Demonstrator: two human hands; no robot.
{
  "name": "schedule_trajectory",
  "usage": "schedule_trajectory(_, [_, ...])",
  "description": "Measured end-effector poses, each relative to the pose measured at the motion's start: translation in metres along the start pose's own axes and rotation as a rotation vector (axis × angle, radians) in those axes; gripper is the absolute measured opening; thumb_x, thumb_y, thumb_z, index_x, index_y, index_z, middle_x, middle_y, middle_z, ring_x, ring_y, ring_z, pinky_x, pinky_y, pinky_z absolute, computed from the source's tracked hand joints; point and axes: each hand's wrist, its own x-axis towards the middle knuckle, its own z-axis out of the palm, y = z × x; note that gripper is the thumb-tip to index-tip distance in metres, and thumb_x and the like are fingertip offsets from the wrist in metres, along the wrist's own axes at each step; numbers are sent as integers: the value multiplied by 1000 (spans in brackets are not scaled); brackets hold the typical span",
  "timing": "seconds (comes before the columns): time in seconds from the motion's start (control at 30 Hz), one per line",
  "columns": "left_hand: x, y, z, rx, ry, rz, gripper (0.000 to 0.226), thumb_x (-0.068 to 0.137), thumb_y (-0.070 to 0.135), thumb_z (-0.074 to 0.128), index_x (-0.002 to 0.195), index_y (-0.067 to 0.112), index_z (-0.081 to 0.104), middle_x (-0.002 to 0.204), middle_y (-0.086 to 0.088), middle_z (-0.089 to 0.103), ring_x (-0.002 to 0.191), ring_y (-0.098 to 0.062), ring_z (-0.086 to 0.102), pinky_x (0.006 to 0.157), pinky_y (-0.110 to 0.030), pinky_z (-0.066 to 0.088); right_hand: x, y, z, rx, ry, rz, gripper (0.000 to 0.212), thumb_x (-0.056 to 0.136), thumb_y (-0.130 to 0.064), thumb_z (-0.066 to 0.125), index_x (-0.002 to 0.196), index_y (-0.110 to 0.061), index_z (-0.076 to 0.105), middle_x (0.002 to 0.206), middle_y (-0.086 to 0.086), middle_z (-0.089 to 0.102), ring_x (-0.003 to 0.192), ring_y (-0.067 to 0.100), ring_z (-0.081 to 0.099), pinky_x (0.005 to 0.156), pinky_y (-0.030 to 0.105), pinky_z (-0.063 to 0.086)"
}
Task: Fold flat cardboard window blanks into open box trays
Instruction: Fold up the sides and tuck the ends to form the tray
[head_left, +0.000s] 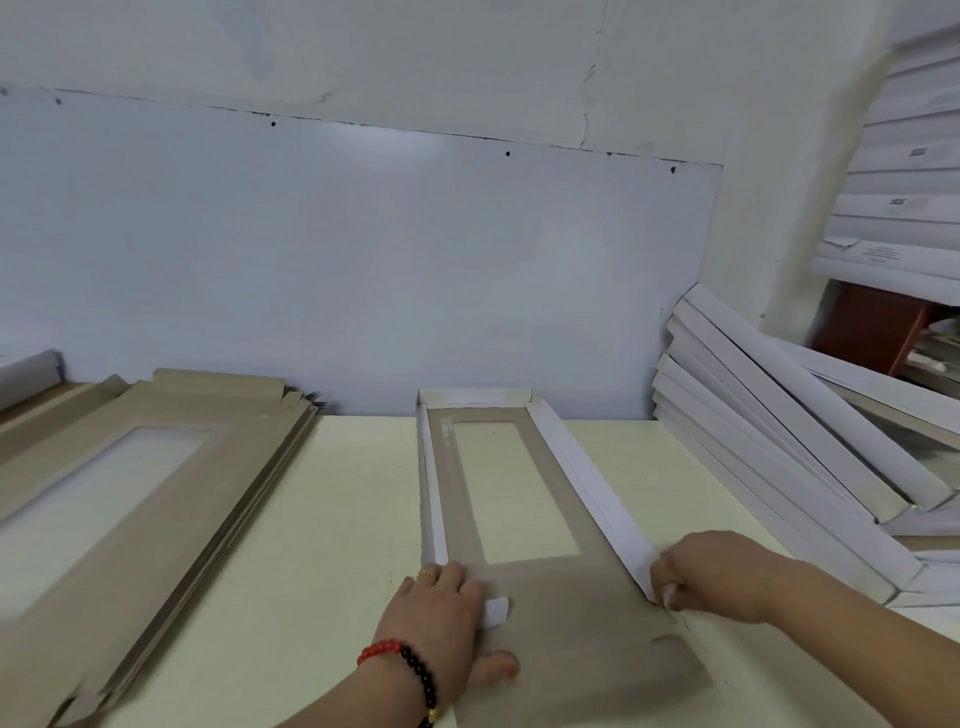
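A grey-brown cardboard window blank (566, 613) lies in the middle of the pale table (343, 519), its far, left and right white-faced side walls folded up. My left hand (441, 618) lies palm down on the blank's near left corner, with its fingers pressing a small white tab (497, 612) against the board and the thumb spread toward me. My right hand (717, 577) has its fingers curled around the near end of the right side wall (582, 478) and pinches it. The near flap (623, 680) lies flat.
A stack of flat window blanks (135, 493) lies on the left of the table. Folded white trays (789, 436) lean in a pile at the right, with more white stock (904, 171) stacked behind. A wall panel (363, 260) closes the table's far edge.
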Motion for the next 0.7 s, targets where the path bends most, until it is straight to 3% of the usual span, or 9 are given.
schedule_trajectory(0.1, [1,-1,2,-7,4,-1,76,74,80,44,123,22,46,123,1,42,119,-24,39,104,-37,34,-2,4,-1,307,-7,42,27,80,-22,57,71,-46,64,82,-5,68,65,3,58,66,24,49])
schedule_trajectory(0.17, [1,-1,3,-16,6,0,76,73,81,43,122,23,46,122,1,42,120,-24,39,105,-37,34,-2,6,2,377,46,48,27,79,-18,63,77,-45,66,87,-5,68,63,-1,56,62,14,45])
schedule_trajectory(0.27, [2,-2,4,-23,11,12,76,74,80,44,122,21,46,122,0,42,119,-24,38,105,-35,33,-3,9,11,460,119,80,25,81,-15,69,93,-38,68,97,-13,64,73,-2,56,67,10,45])
schedule_trajectory(0.4, [3,-1,3,-16,5,18,75,76,78,44,124,20,46,123,-1,42,119,-24,37,104,-33,31,-12,9,22,546,243,93,24,84,-16,71,76,-39,68,70,-12,60,59,-2,52,59,11,41])
schedule_trajectory(0.47, [2,0,2,-2,2,22,74,77,77,43,123,19,46,123,-1,41,119,-25,37,105,-33,30,-12,2,23,505,277,48,20,87,-18,69,75,-34,67,71,-13,61,61,-3,54,61,11,39])
schedule_trajectory(0.53, [2,0,2,16,-6,32,73,79,76,42,123,18,46,123,-2,41,119,-25,36,106,-33,29,-5,-6,24,376,258,-28,13,92,-22,62,83,-26,69,84,-13,63,75,-2,57,69,13,42])
schedule_trajectory(0.6, [3,0,2,29,-3,44,71,80,75,40,122,18,46,123,-3,42,118,-25,36,106,-34,28,4,-15,22,234,210,-111,18,96,-27,55,94,-19,71,93,-9,59,87,6,57,77,19,41])
schedule_trajectory(0.7, [1,-1,5,24,27,81,62,83,71,35,115,19,46,119,1,41,113,-22,36,103,-33,29,9,-23,21,187,208,-135,23,99,-26,49,98,-17,69,91,-9,50,89,10,56,78,21,40])
